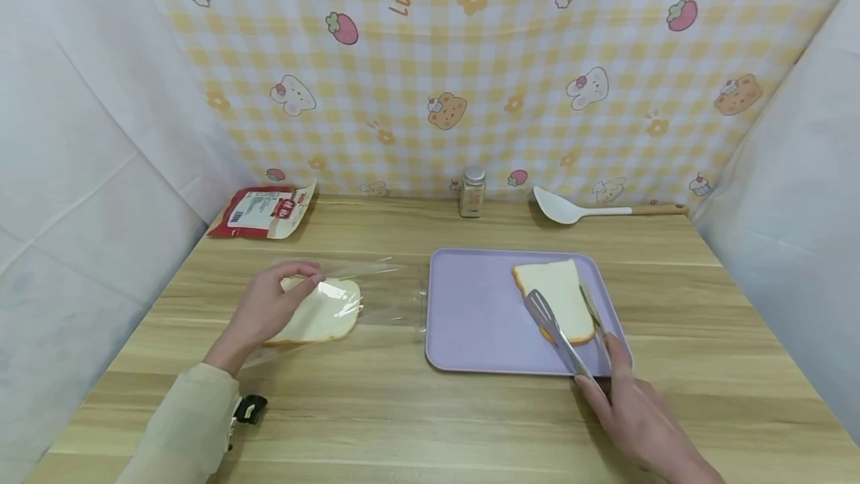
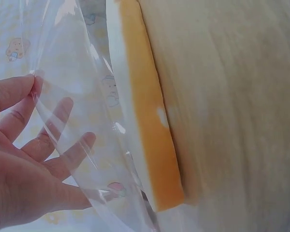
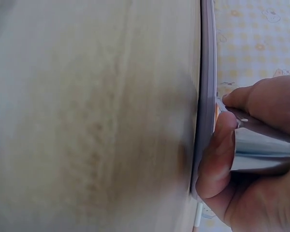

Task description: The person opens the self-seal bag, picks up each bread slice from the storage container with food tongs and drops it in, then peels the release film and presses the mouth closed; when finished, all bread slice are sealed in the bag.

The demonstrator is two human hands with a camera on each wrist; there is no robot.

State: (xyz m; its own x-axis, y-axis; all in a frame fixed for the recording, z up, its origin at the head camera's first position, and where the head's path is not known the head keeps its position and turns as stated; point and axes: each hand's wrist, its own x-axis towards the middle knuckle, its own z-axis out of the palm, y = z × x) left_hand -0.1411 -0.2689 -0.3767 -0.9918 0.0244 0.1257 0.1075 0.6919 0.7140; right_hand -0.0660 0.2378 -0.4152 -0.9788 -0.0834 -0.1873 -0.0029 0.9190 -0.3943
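Observation:
My left hand pinches the edge of a clear plastic bag between thumb and forefinger, lifting the film. A bread slice lies below that hand, with film over its face; its orange crust shows in the left wrist view. On the right, my right hand grips metal tongs, whose arms stand apart along both sides of a second bread slice. That slice lies on the right part of a lilac tray. The right wrist view shows the tongs' bent end within the hand.
At the back left lies a red and cream food packet. A small glass jar stands at the back middle, and a white spatula with a wooden handle lies at the back right. A checked cloth hangs behind the table.

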